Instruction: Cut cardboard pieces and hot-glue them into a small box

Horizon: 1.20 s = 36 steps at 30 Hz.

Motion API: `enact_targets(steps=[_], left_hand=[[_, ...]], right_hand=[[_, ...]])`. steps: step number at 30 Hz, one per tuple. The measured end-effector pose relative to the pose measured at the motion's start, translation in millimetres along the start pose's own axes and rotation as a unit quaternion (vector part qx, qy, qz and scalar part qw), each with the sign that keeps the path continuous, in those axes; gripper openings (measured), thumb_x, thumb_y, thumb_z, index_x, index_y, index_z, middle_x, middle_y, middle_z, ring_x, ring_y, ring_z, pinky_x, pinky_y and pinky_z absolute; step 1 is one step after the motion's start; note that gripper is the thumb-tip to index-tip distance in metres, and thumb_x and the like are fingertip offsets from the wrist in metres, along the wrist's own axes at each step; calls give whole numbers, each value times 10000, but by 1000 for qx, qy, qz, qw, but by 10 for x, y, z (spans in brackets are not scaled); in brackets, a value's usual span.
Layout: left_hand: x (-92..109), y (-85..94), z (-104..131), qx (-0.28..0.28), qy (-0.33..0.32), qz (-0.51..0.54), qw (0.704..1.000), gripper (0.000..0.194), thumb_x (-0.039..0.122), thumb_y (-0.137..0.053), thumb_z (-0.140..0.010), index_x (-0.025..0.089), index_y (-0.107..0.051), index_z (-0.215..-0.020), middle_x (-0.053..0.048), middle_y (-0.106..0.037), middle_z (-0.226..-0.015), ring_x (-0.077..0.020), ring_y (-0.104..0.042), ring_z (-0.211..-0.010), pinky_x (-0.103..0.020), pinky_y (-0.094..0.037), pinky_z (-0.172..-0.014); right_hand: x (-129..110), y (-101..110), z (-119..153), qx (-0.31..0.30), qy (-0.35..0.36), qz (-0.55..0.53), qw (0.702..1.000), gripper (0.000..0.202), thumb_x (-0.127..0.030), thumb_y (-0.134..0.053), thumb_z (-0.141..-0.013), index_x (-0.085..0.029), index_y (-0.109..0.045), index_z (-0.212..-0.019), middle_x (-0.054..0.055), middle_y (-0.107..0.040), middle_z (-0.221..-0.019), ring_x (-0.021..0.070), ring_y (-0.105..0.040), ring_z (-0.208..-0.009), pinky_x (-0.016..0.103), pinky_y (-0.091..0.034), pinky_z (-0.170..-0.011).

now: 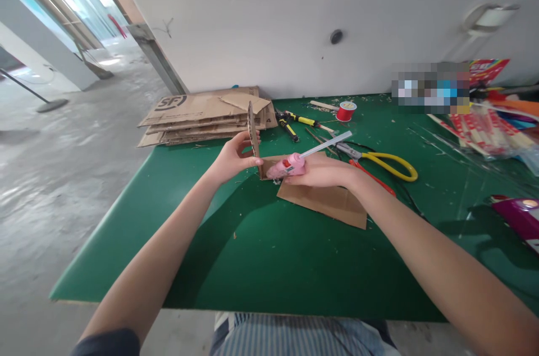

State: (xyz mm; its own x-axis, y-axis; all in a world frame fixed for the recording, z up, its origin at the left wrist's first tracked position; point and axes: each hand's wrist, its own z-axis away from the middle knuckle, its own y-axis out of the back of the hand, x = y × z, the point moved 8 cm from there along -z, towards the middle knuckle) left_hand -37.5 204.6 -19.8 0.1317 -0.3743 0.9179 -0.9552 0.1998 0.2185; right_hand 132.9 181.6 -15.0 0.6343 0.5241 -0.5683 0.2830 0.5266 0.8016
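My left hand (236,158) grips an upright piece of cardboard (252,128), thumb on the near side and fingers behind. That piece stands at the left end of another cardboard piece (269,160) on the table. My right hand (318,172) is closed around a pink hot glue gun (288,165), its nozzle pointing left and down at the corner where the pieces meet. A long translucent glue stick (326,144) sticks out of the gun's back. Under my right hand lies a loose flat strip of cardboard (326,204).
A stack of flattened cardboard (202,112) lies at the back left of the green table (252,266). Behind my right hand are yellow-handled scissors (391,167), black-and-yellow pliers (290,126) and a red spool (346,112). Bagged sticks (480,128) and a purple object (516,218) lie right.
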Motion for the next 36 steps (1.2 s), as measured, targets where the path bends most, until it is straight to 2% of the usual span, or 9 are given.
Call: enact_targets(steps=[5,9,12,17,24,29,33,36], left_hand=[[1,-13,-4,-3,7,2,1000,727,470,-856,-563,194,-572,-1173,-112,-636,-1153,-281,-590,-1101,-401,-516,-887],[10,-13,-3,-1,11,-4,1000,731,485,-850,-566,193,-573,-1176,-117,-631,-1163,-285,-591,-1095,-403,-518,-881],[11,-18,-3,-3,10,-2,1000,743,489,-849,-566,200,-571,-1191,-116,-632,-1173,-288,-587,-1106,-403,-512,-892],[10,-22,-7,-2,7,1,1000,732,480,-856,-556,206,-582,-1177,-114,-621,-1190,-283,-587,-1107,-402,-510,-899],[2,-21,-8,-1,5,-12,1000,745,502,-842,-569,198,-565,-1190,-116,-633,-1169,-285,-590,-1111,-411,-511,-903],[6,-25,-5,-5,0,-11,1000,716,478,-833,-600,204,-558,-1201,-121,-619,-1211,-282,-587,-1122,-410,-511,-913],[18,-28,-1,-4,3,-14,1000,686,435,-827,-631,197,-552,-1213,-122,-613,-1219,-276,-582,-1130,-405,-510,-925],[35,-18,-1,2,3,-26,1000,665,418,-818,-648,187,-555,-1213,-120,-617,-1203,-264,-589,-1108,-412,-510,-932]], right_hand=[[123,133,-3,44,-32,-56,997,291,-395,-546,-840,-291,-617,-1102,6,-622,-766,143,-511,-609,243,-344,-525],[191,108,-39,60,-60,-63,994,283,-406,-505,-861,-300,-620,-1097,-13,-600,-698,122,-493,-511,248,-351,-494],[208,54,-62,61,-74,-47,994,297,-413,-509,-855,-309,-618,-1111,-7,-628,-739,125,-511,-523,251,-349,-510],[161,32,-82,72,-60,-35,995,302,-396,-501,-857,-315,-617,-1124,5,-664,-827,127,-523,-567,242,-340,-528],[348,49,-7,113,-113,-80,984,307,-433,-538,-852,-293,-653,-1100,3,-643,-707,142,-559,-517,260,-410,-512],[388,75,59,152,-75,-80,982,368,-362,-506,-895,-296,-604,-1243,31,-688,-802,180,-612,-619,302,-476,-584],[388,160,153,184,-70,-92,976,410,-334,-505,-899,-306,-573,-1302,62,-689,-1084,241,-643,-897,364,-514,-744],[308,245,250,184,-50,-78,979,390,-317,-549,-872,-313,-612,-1257,51,-663,-1185,264,-611,-1048,385,-502,-850]])
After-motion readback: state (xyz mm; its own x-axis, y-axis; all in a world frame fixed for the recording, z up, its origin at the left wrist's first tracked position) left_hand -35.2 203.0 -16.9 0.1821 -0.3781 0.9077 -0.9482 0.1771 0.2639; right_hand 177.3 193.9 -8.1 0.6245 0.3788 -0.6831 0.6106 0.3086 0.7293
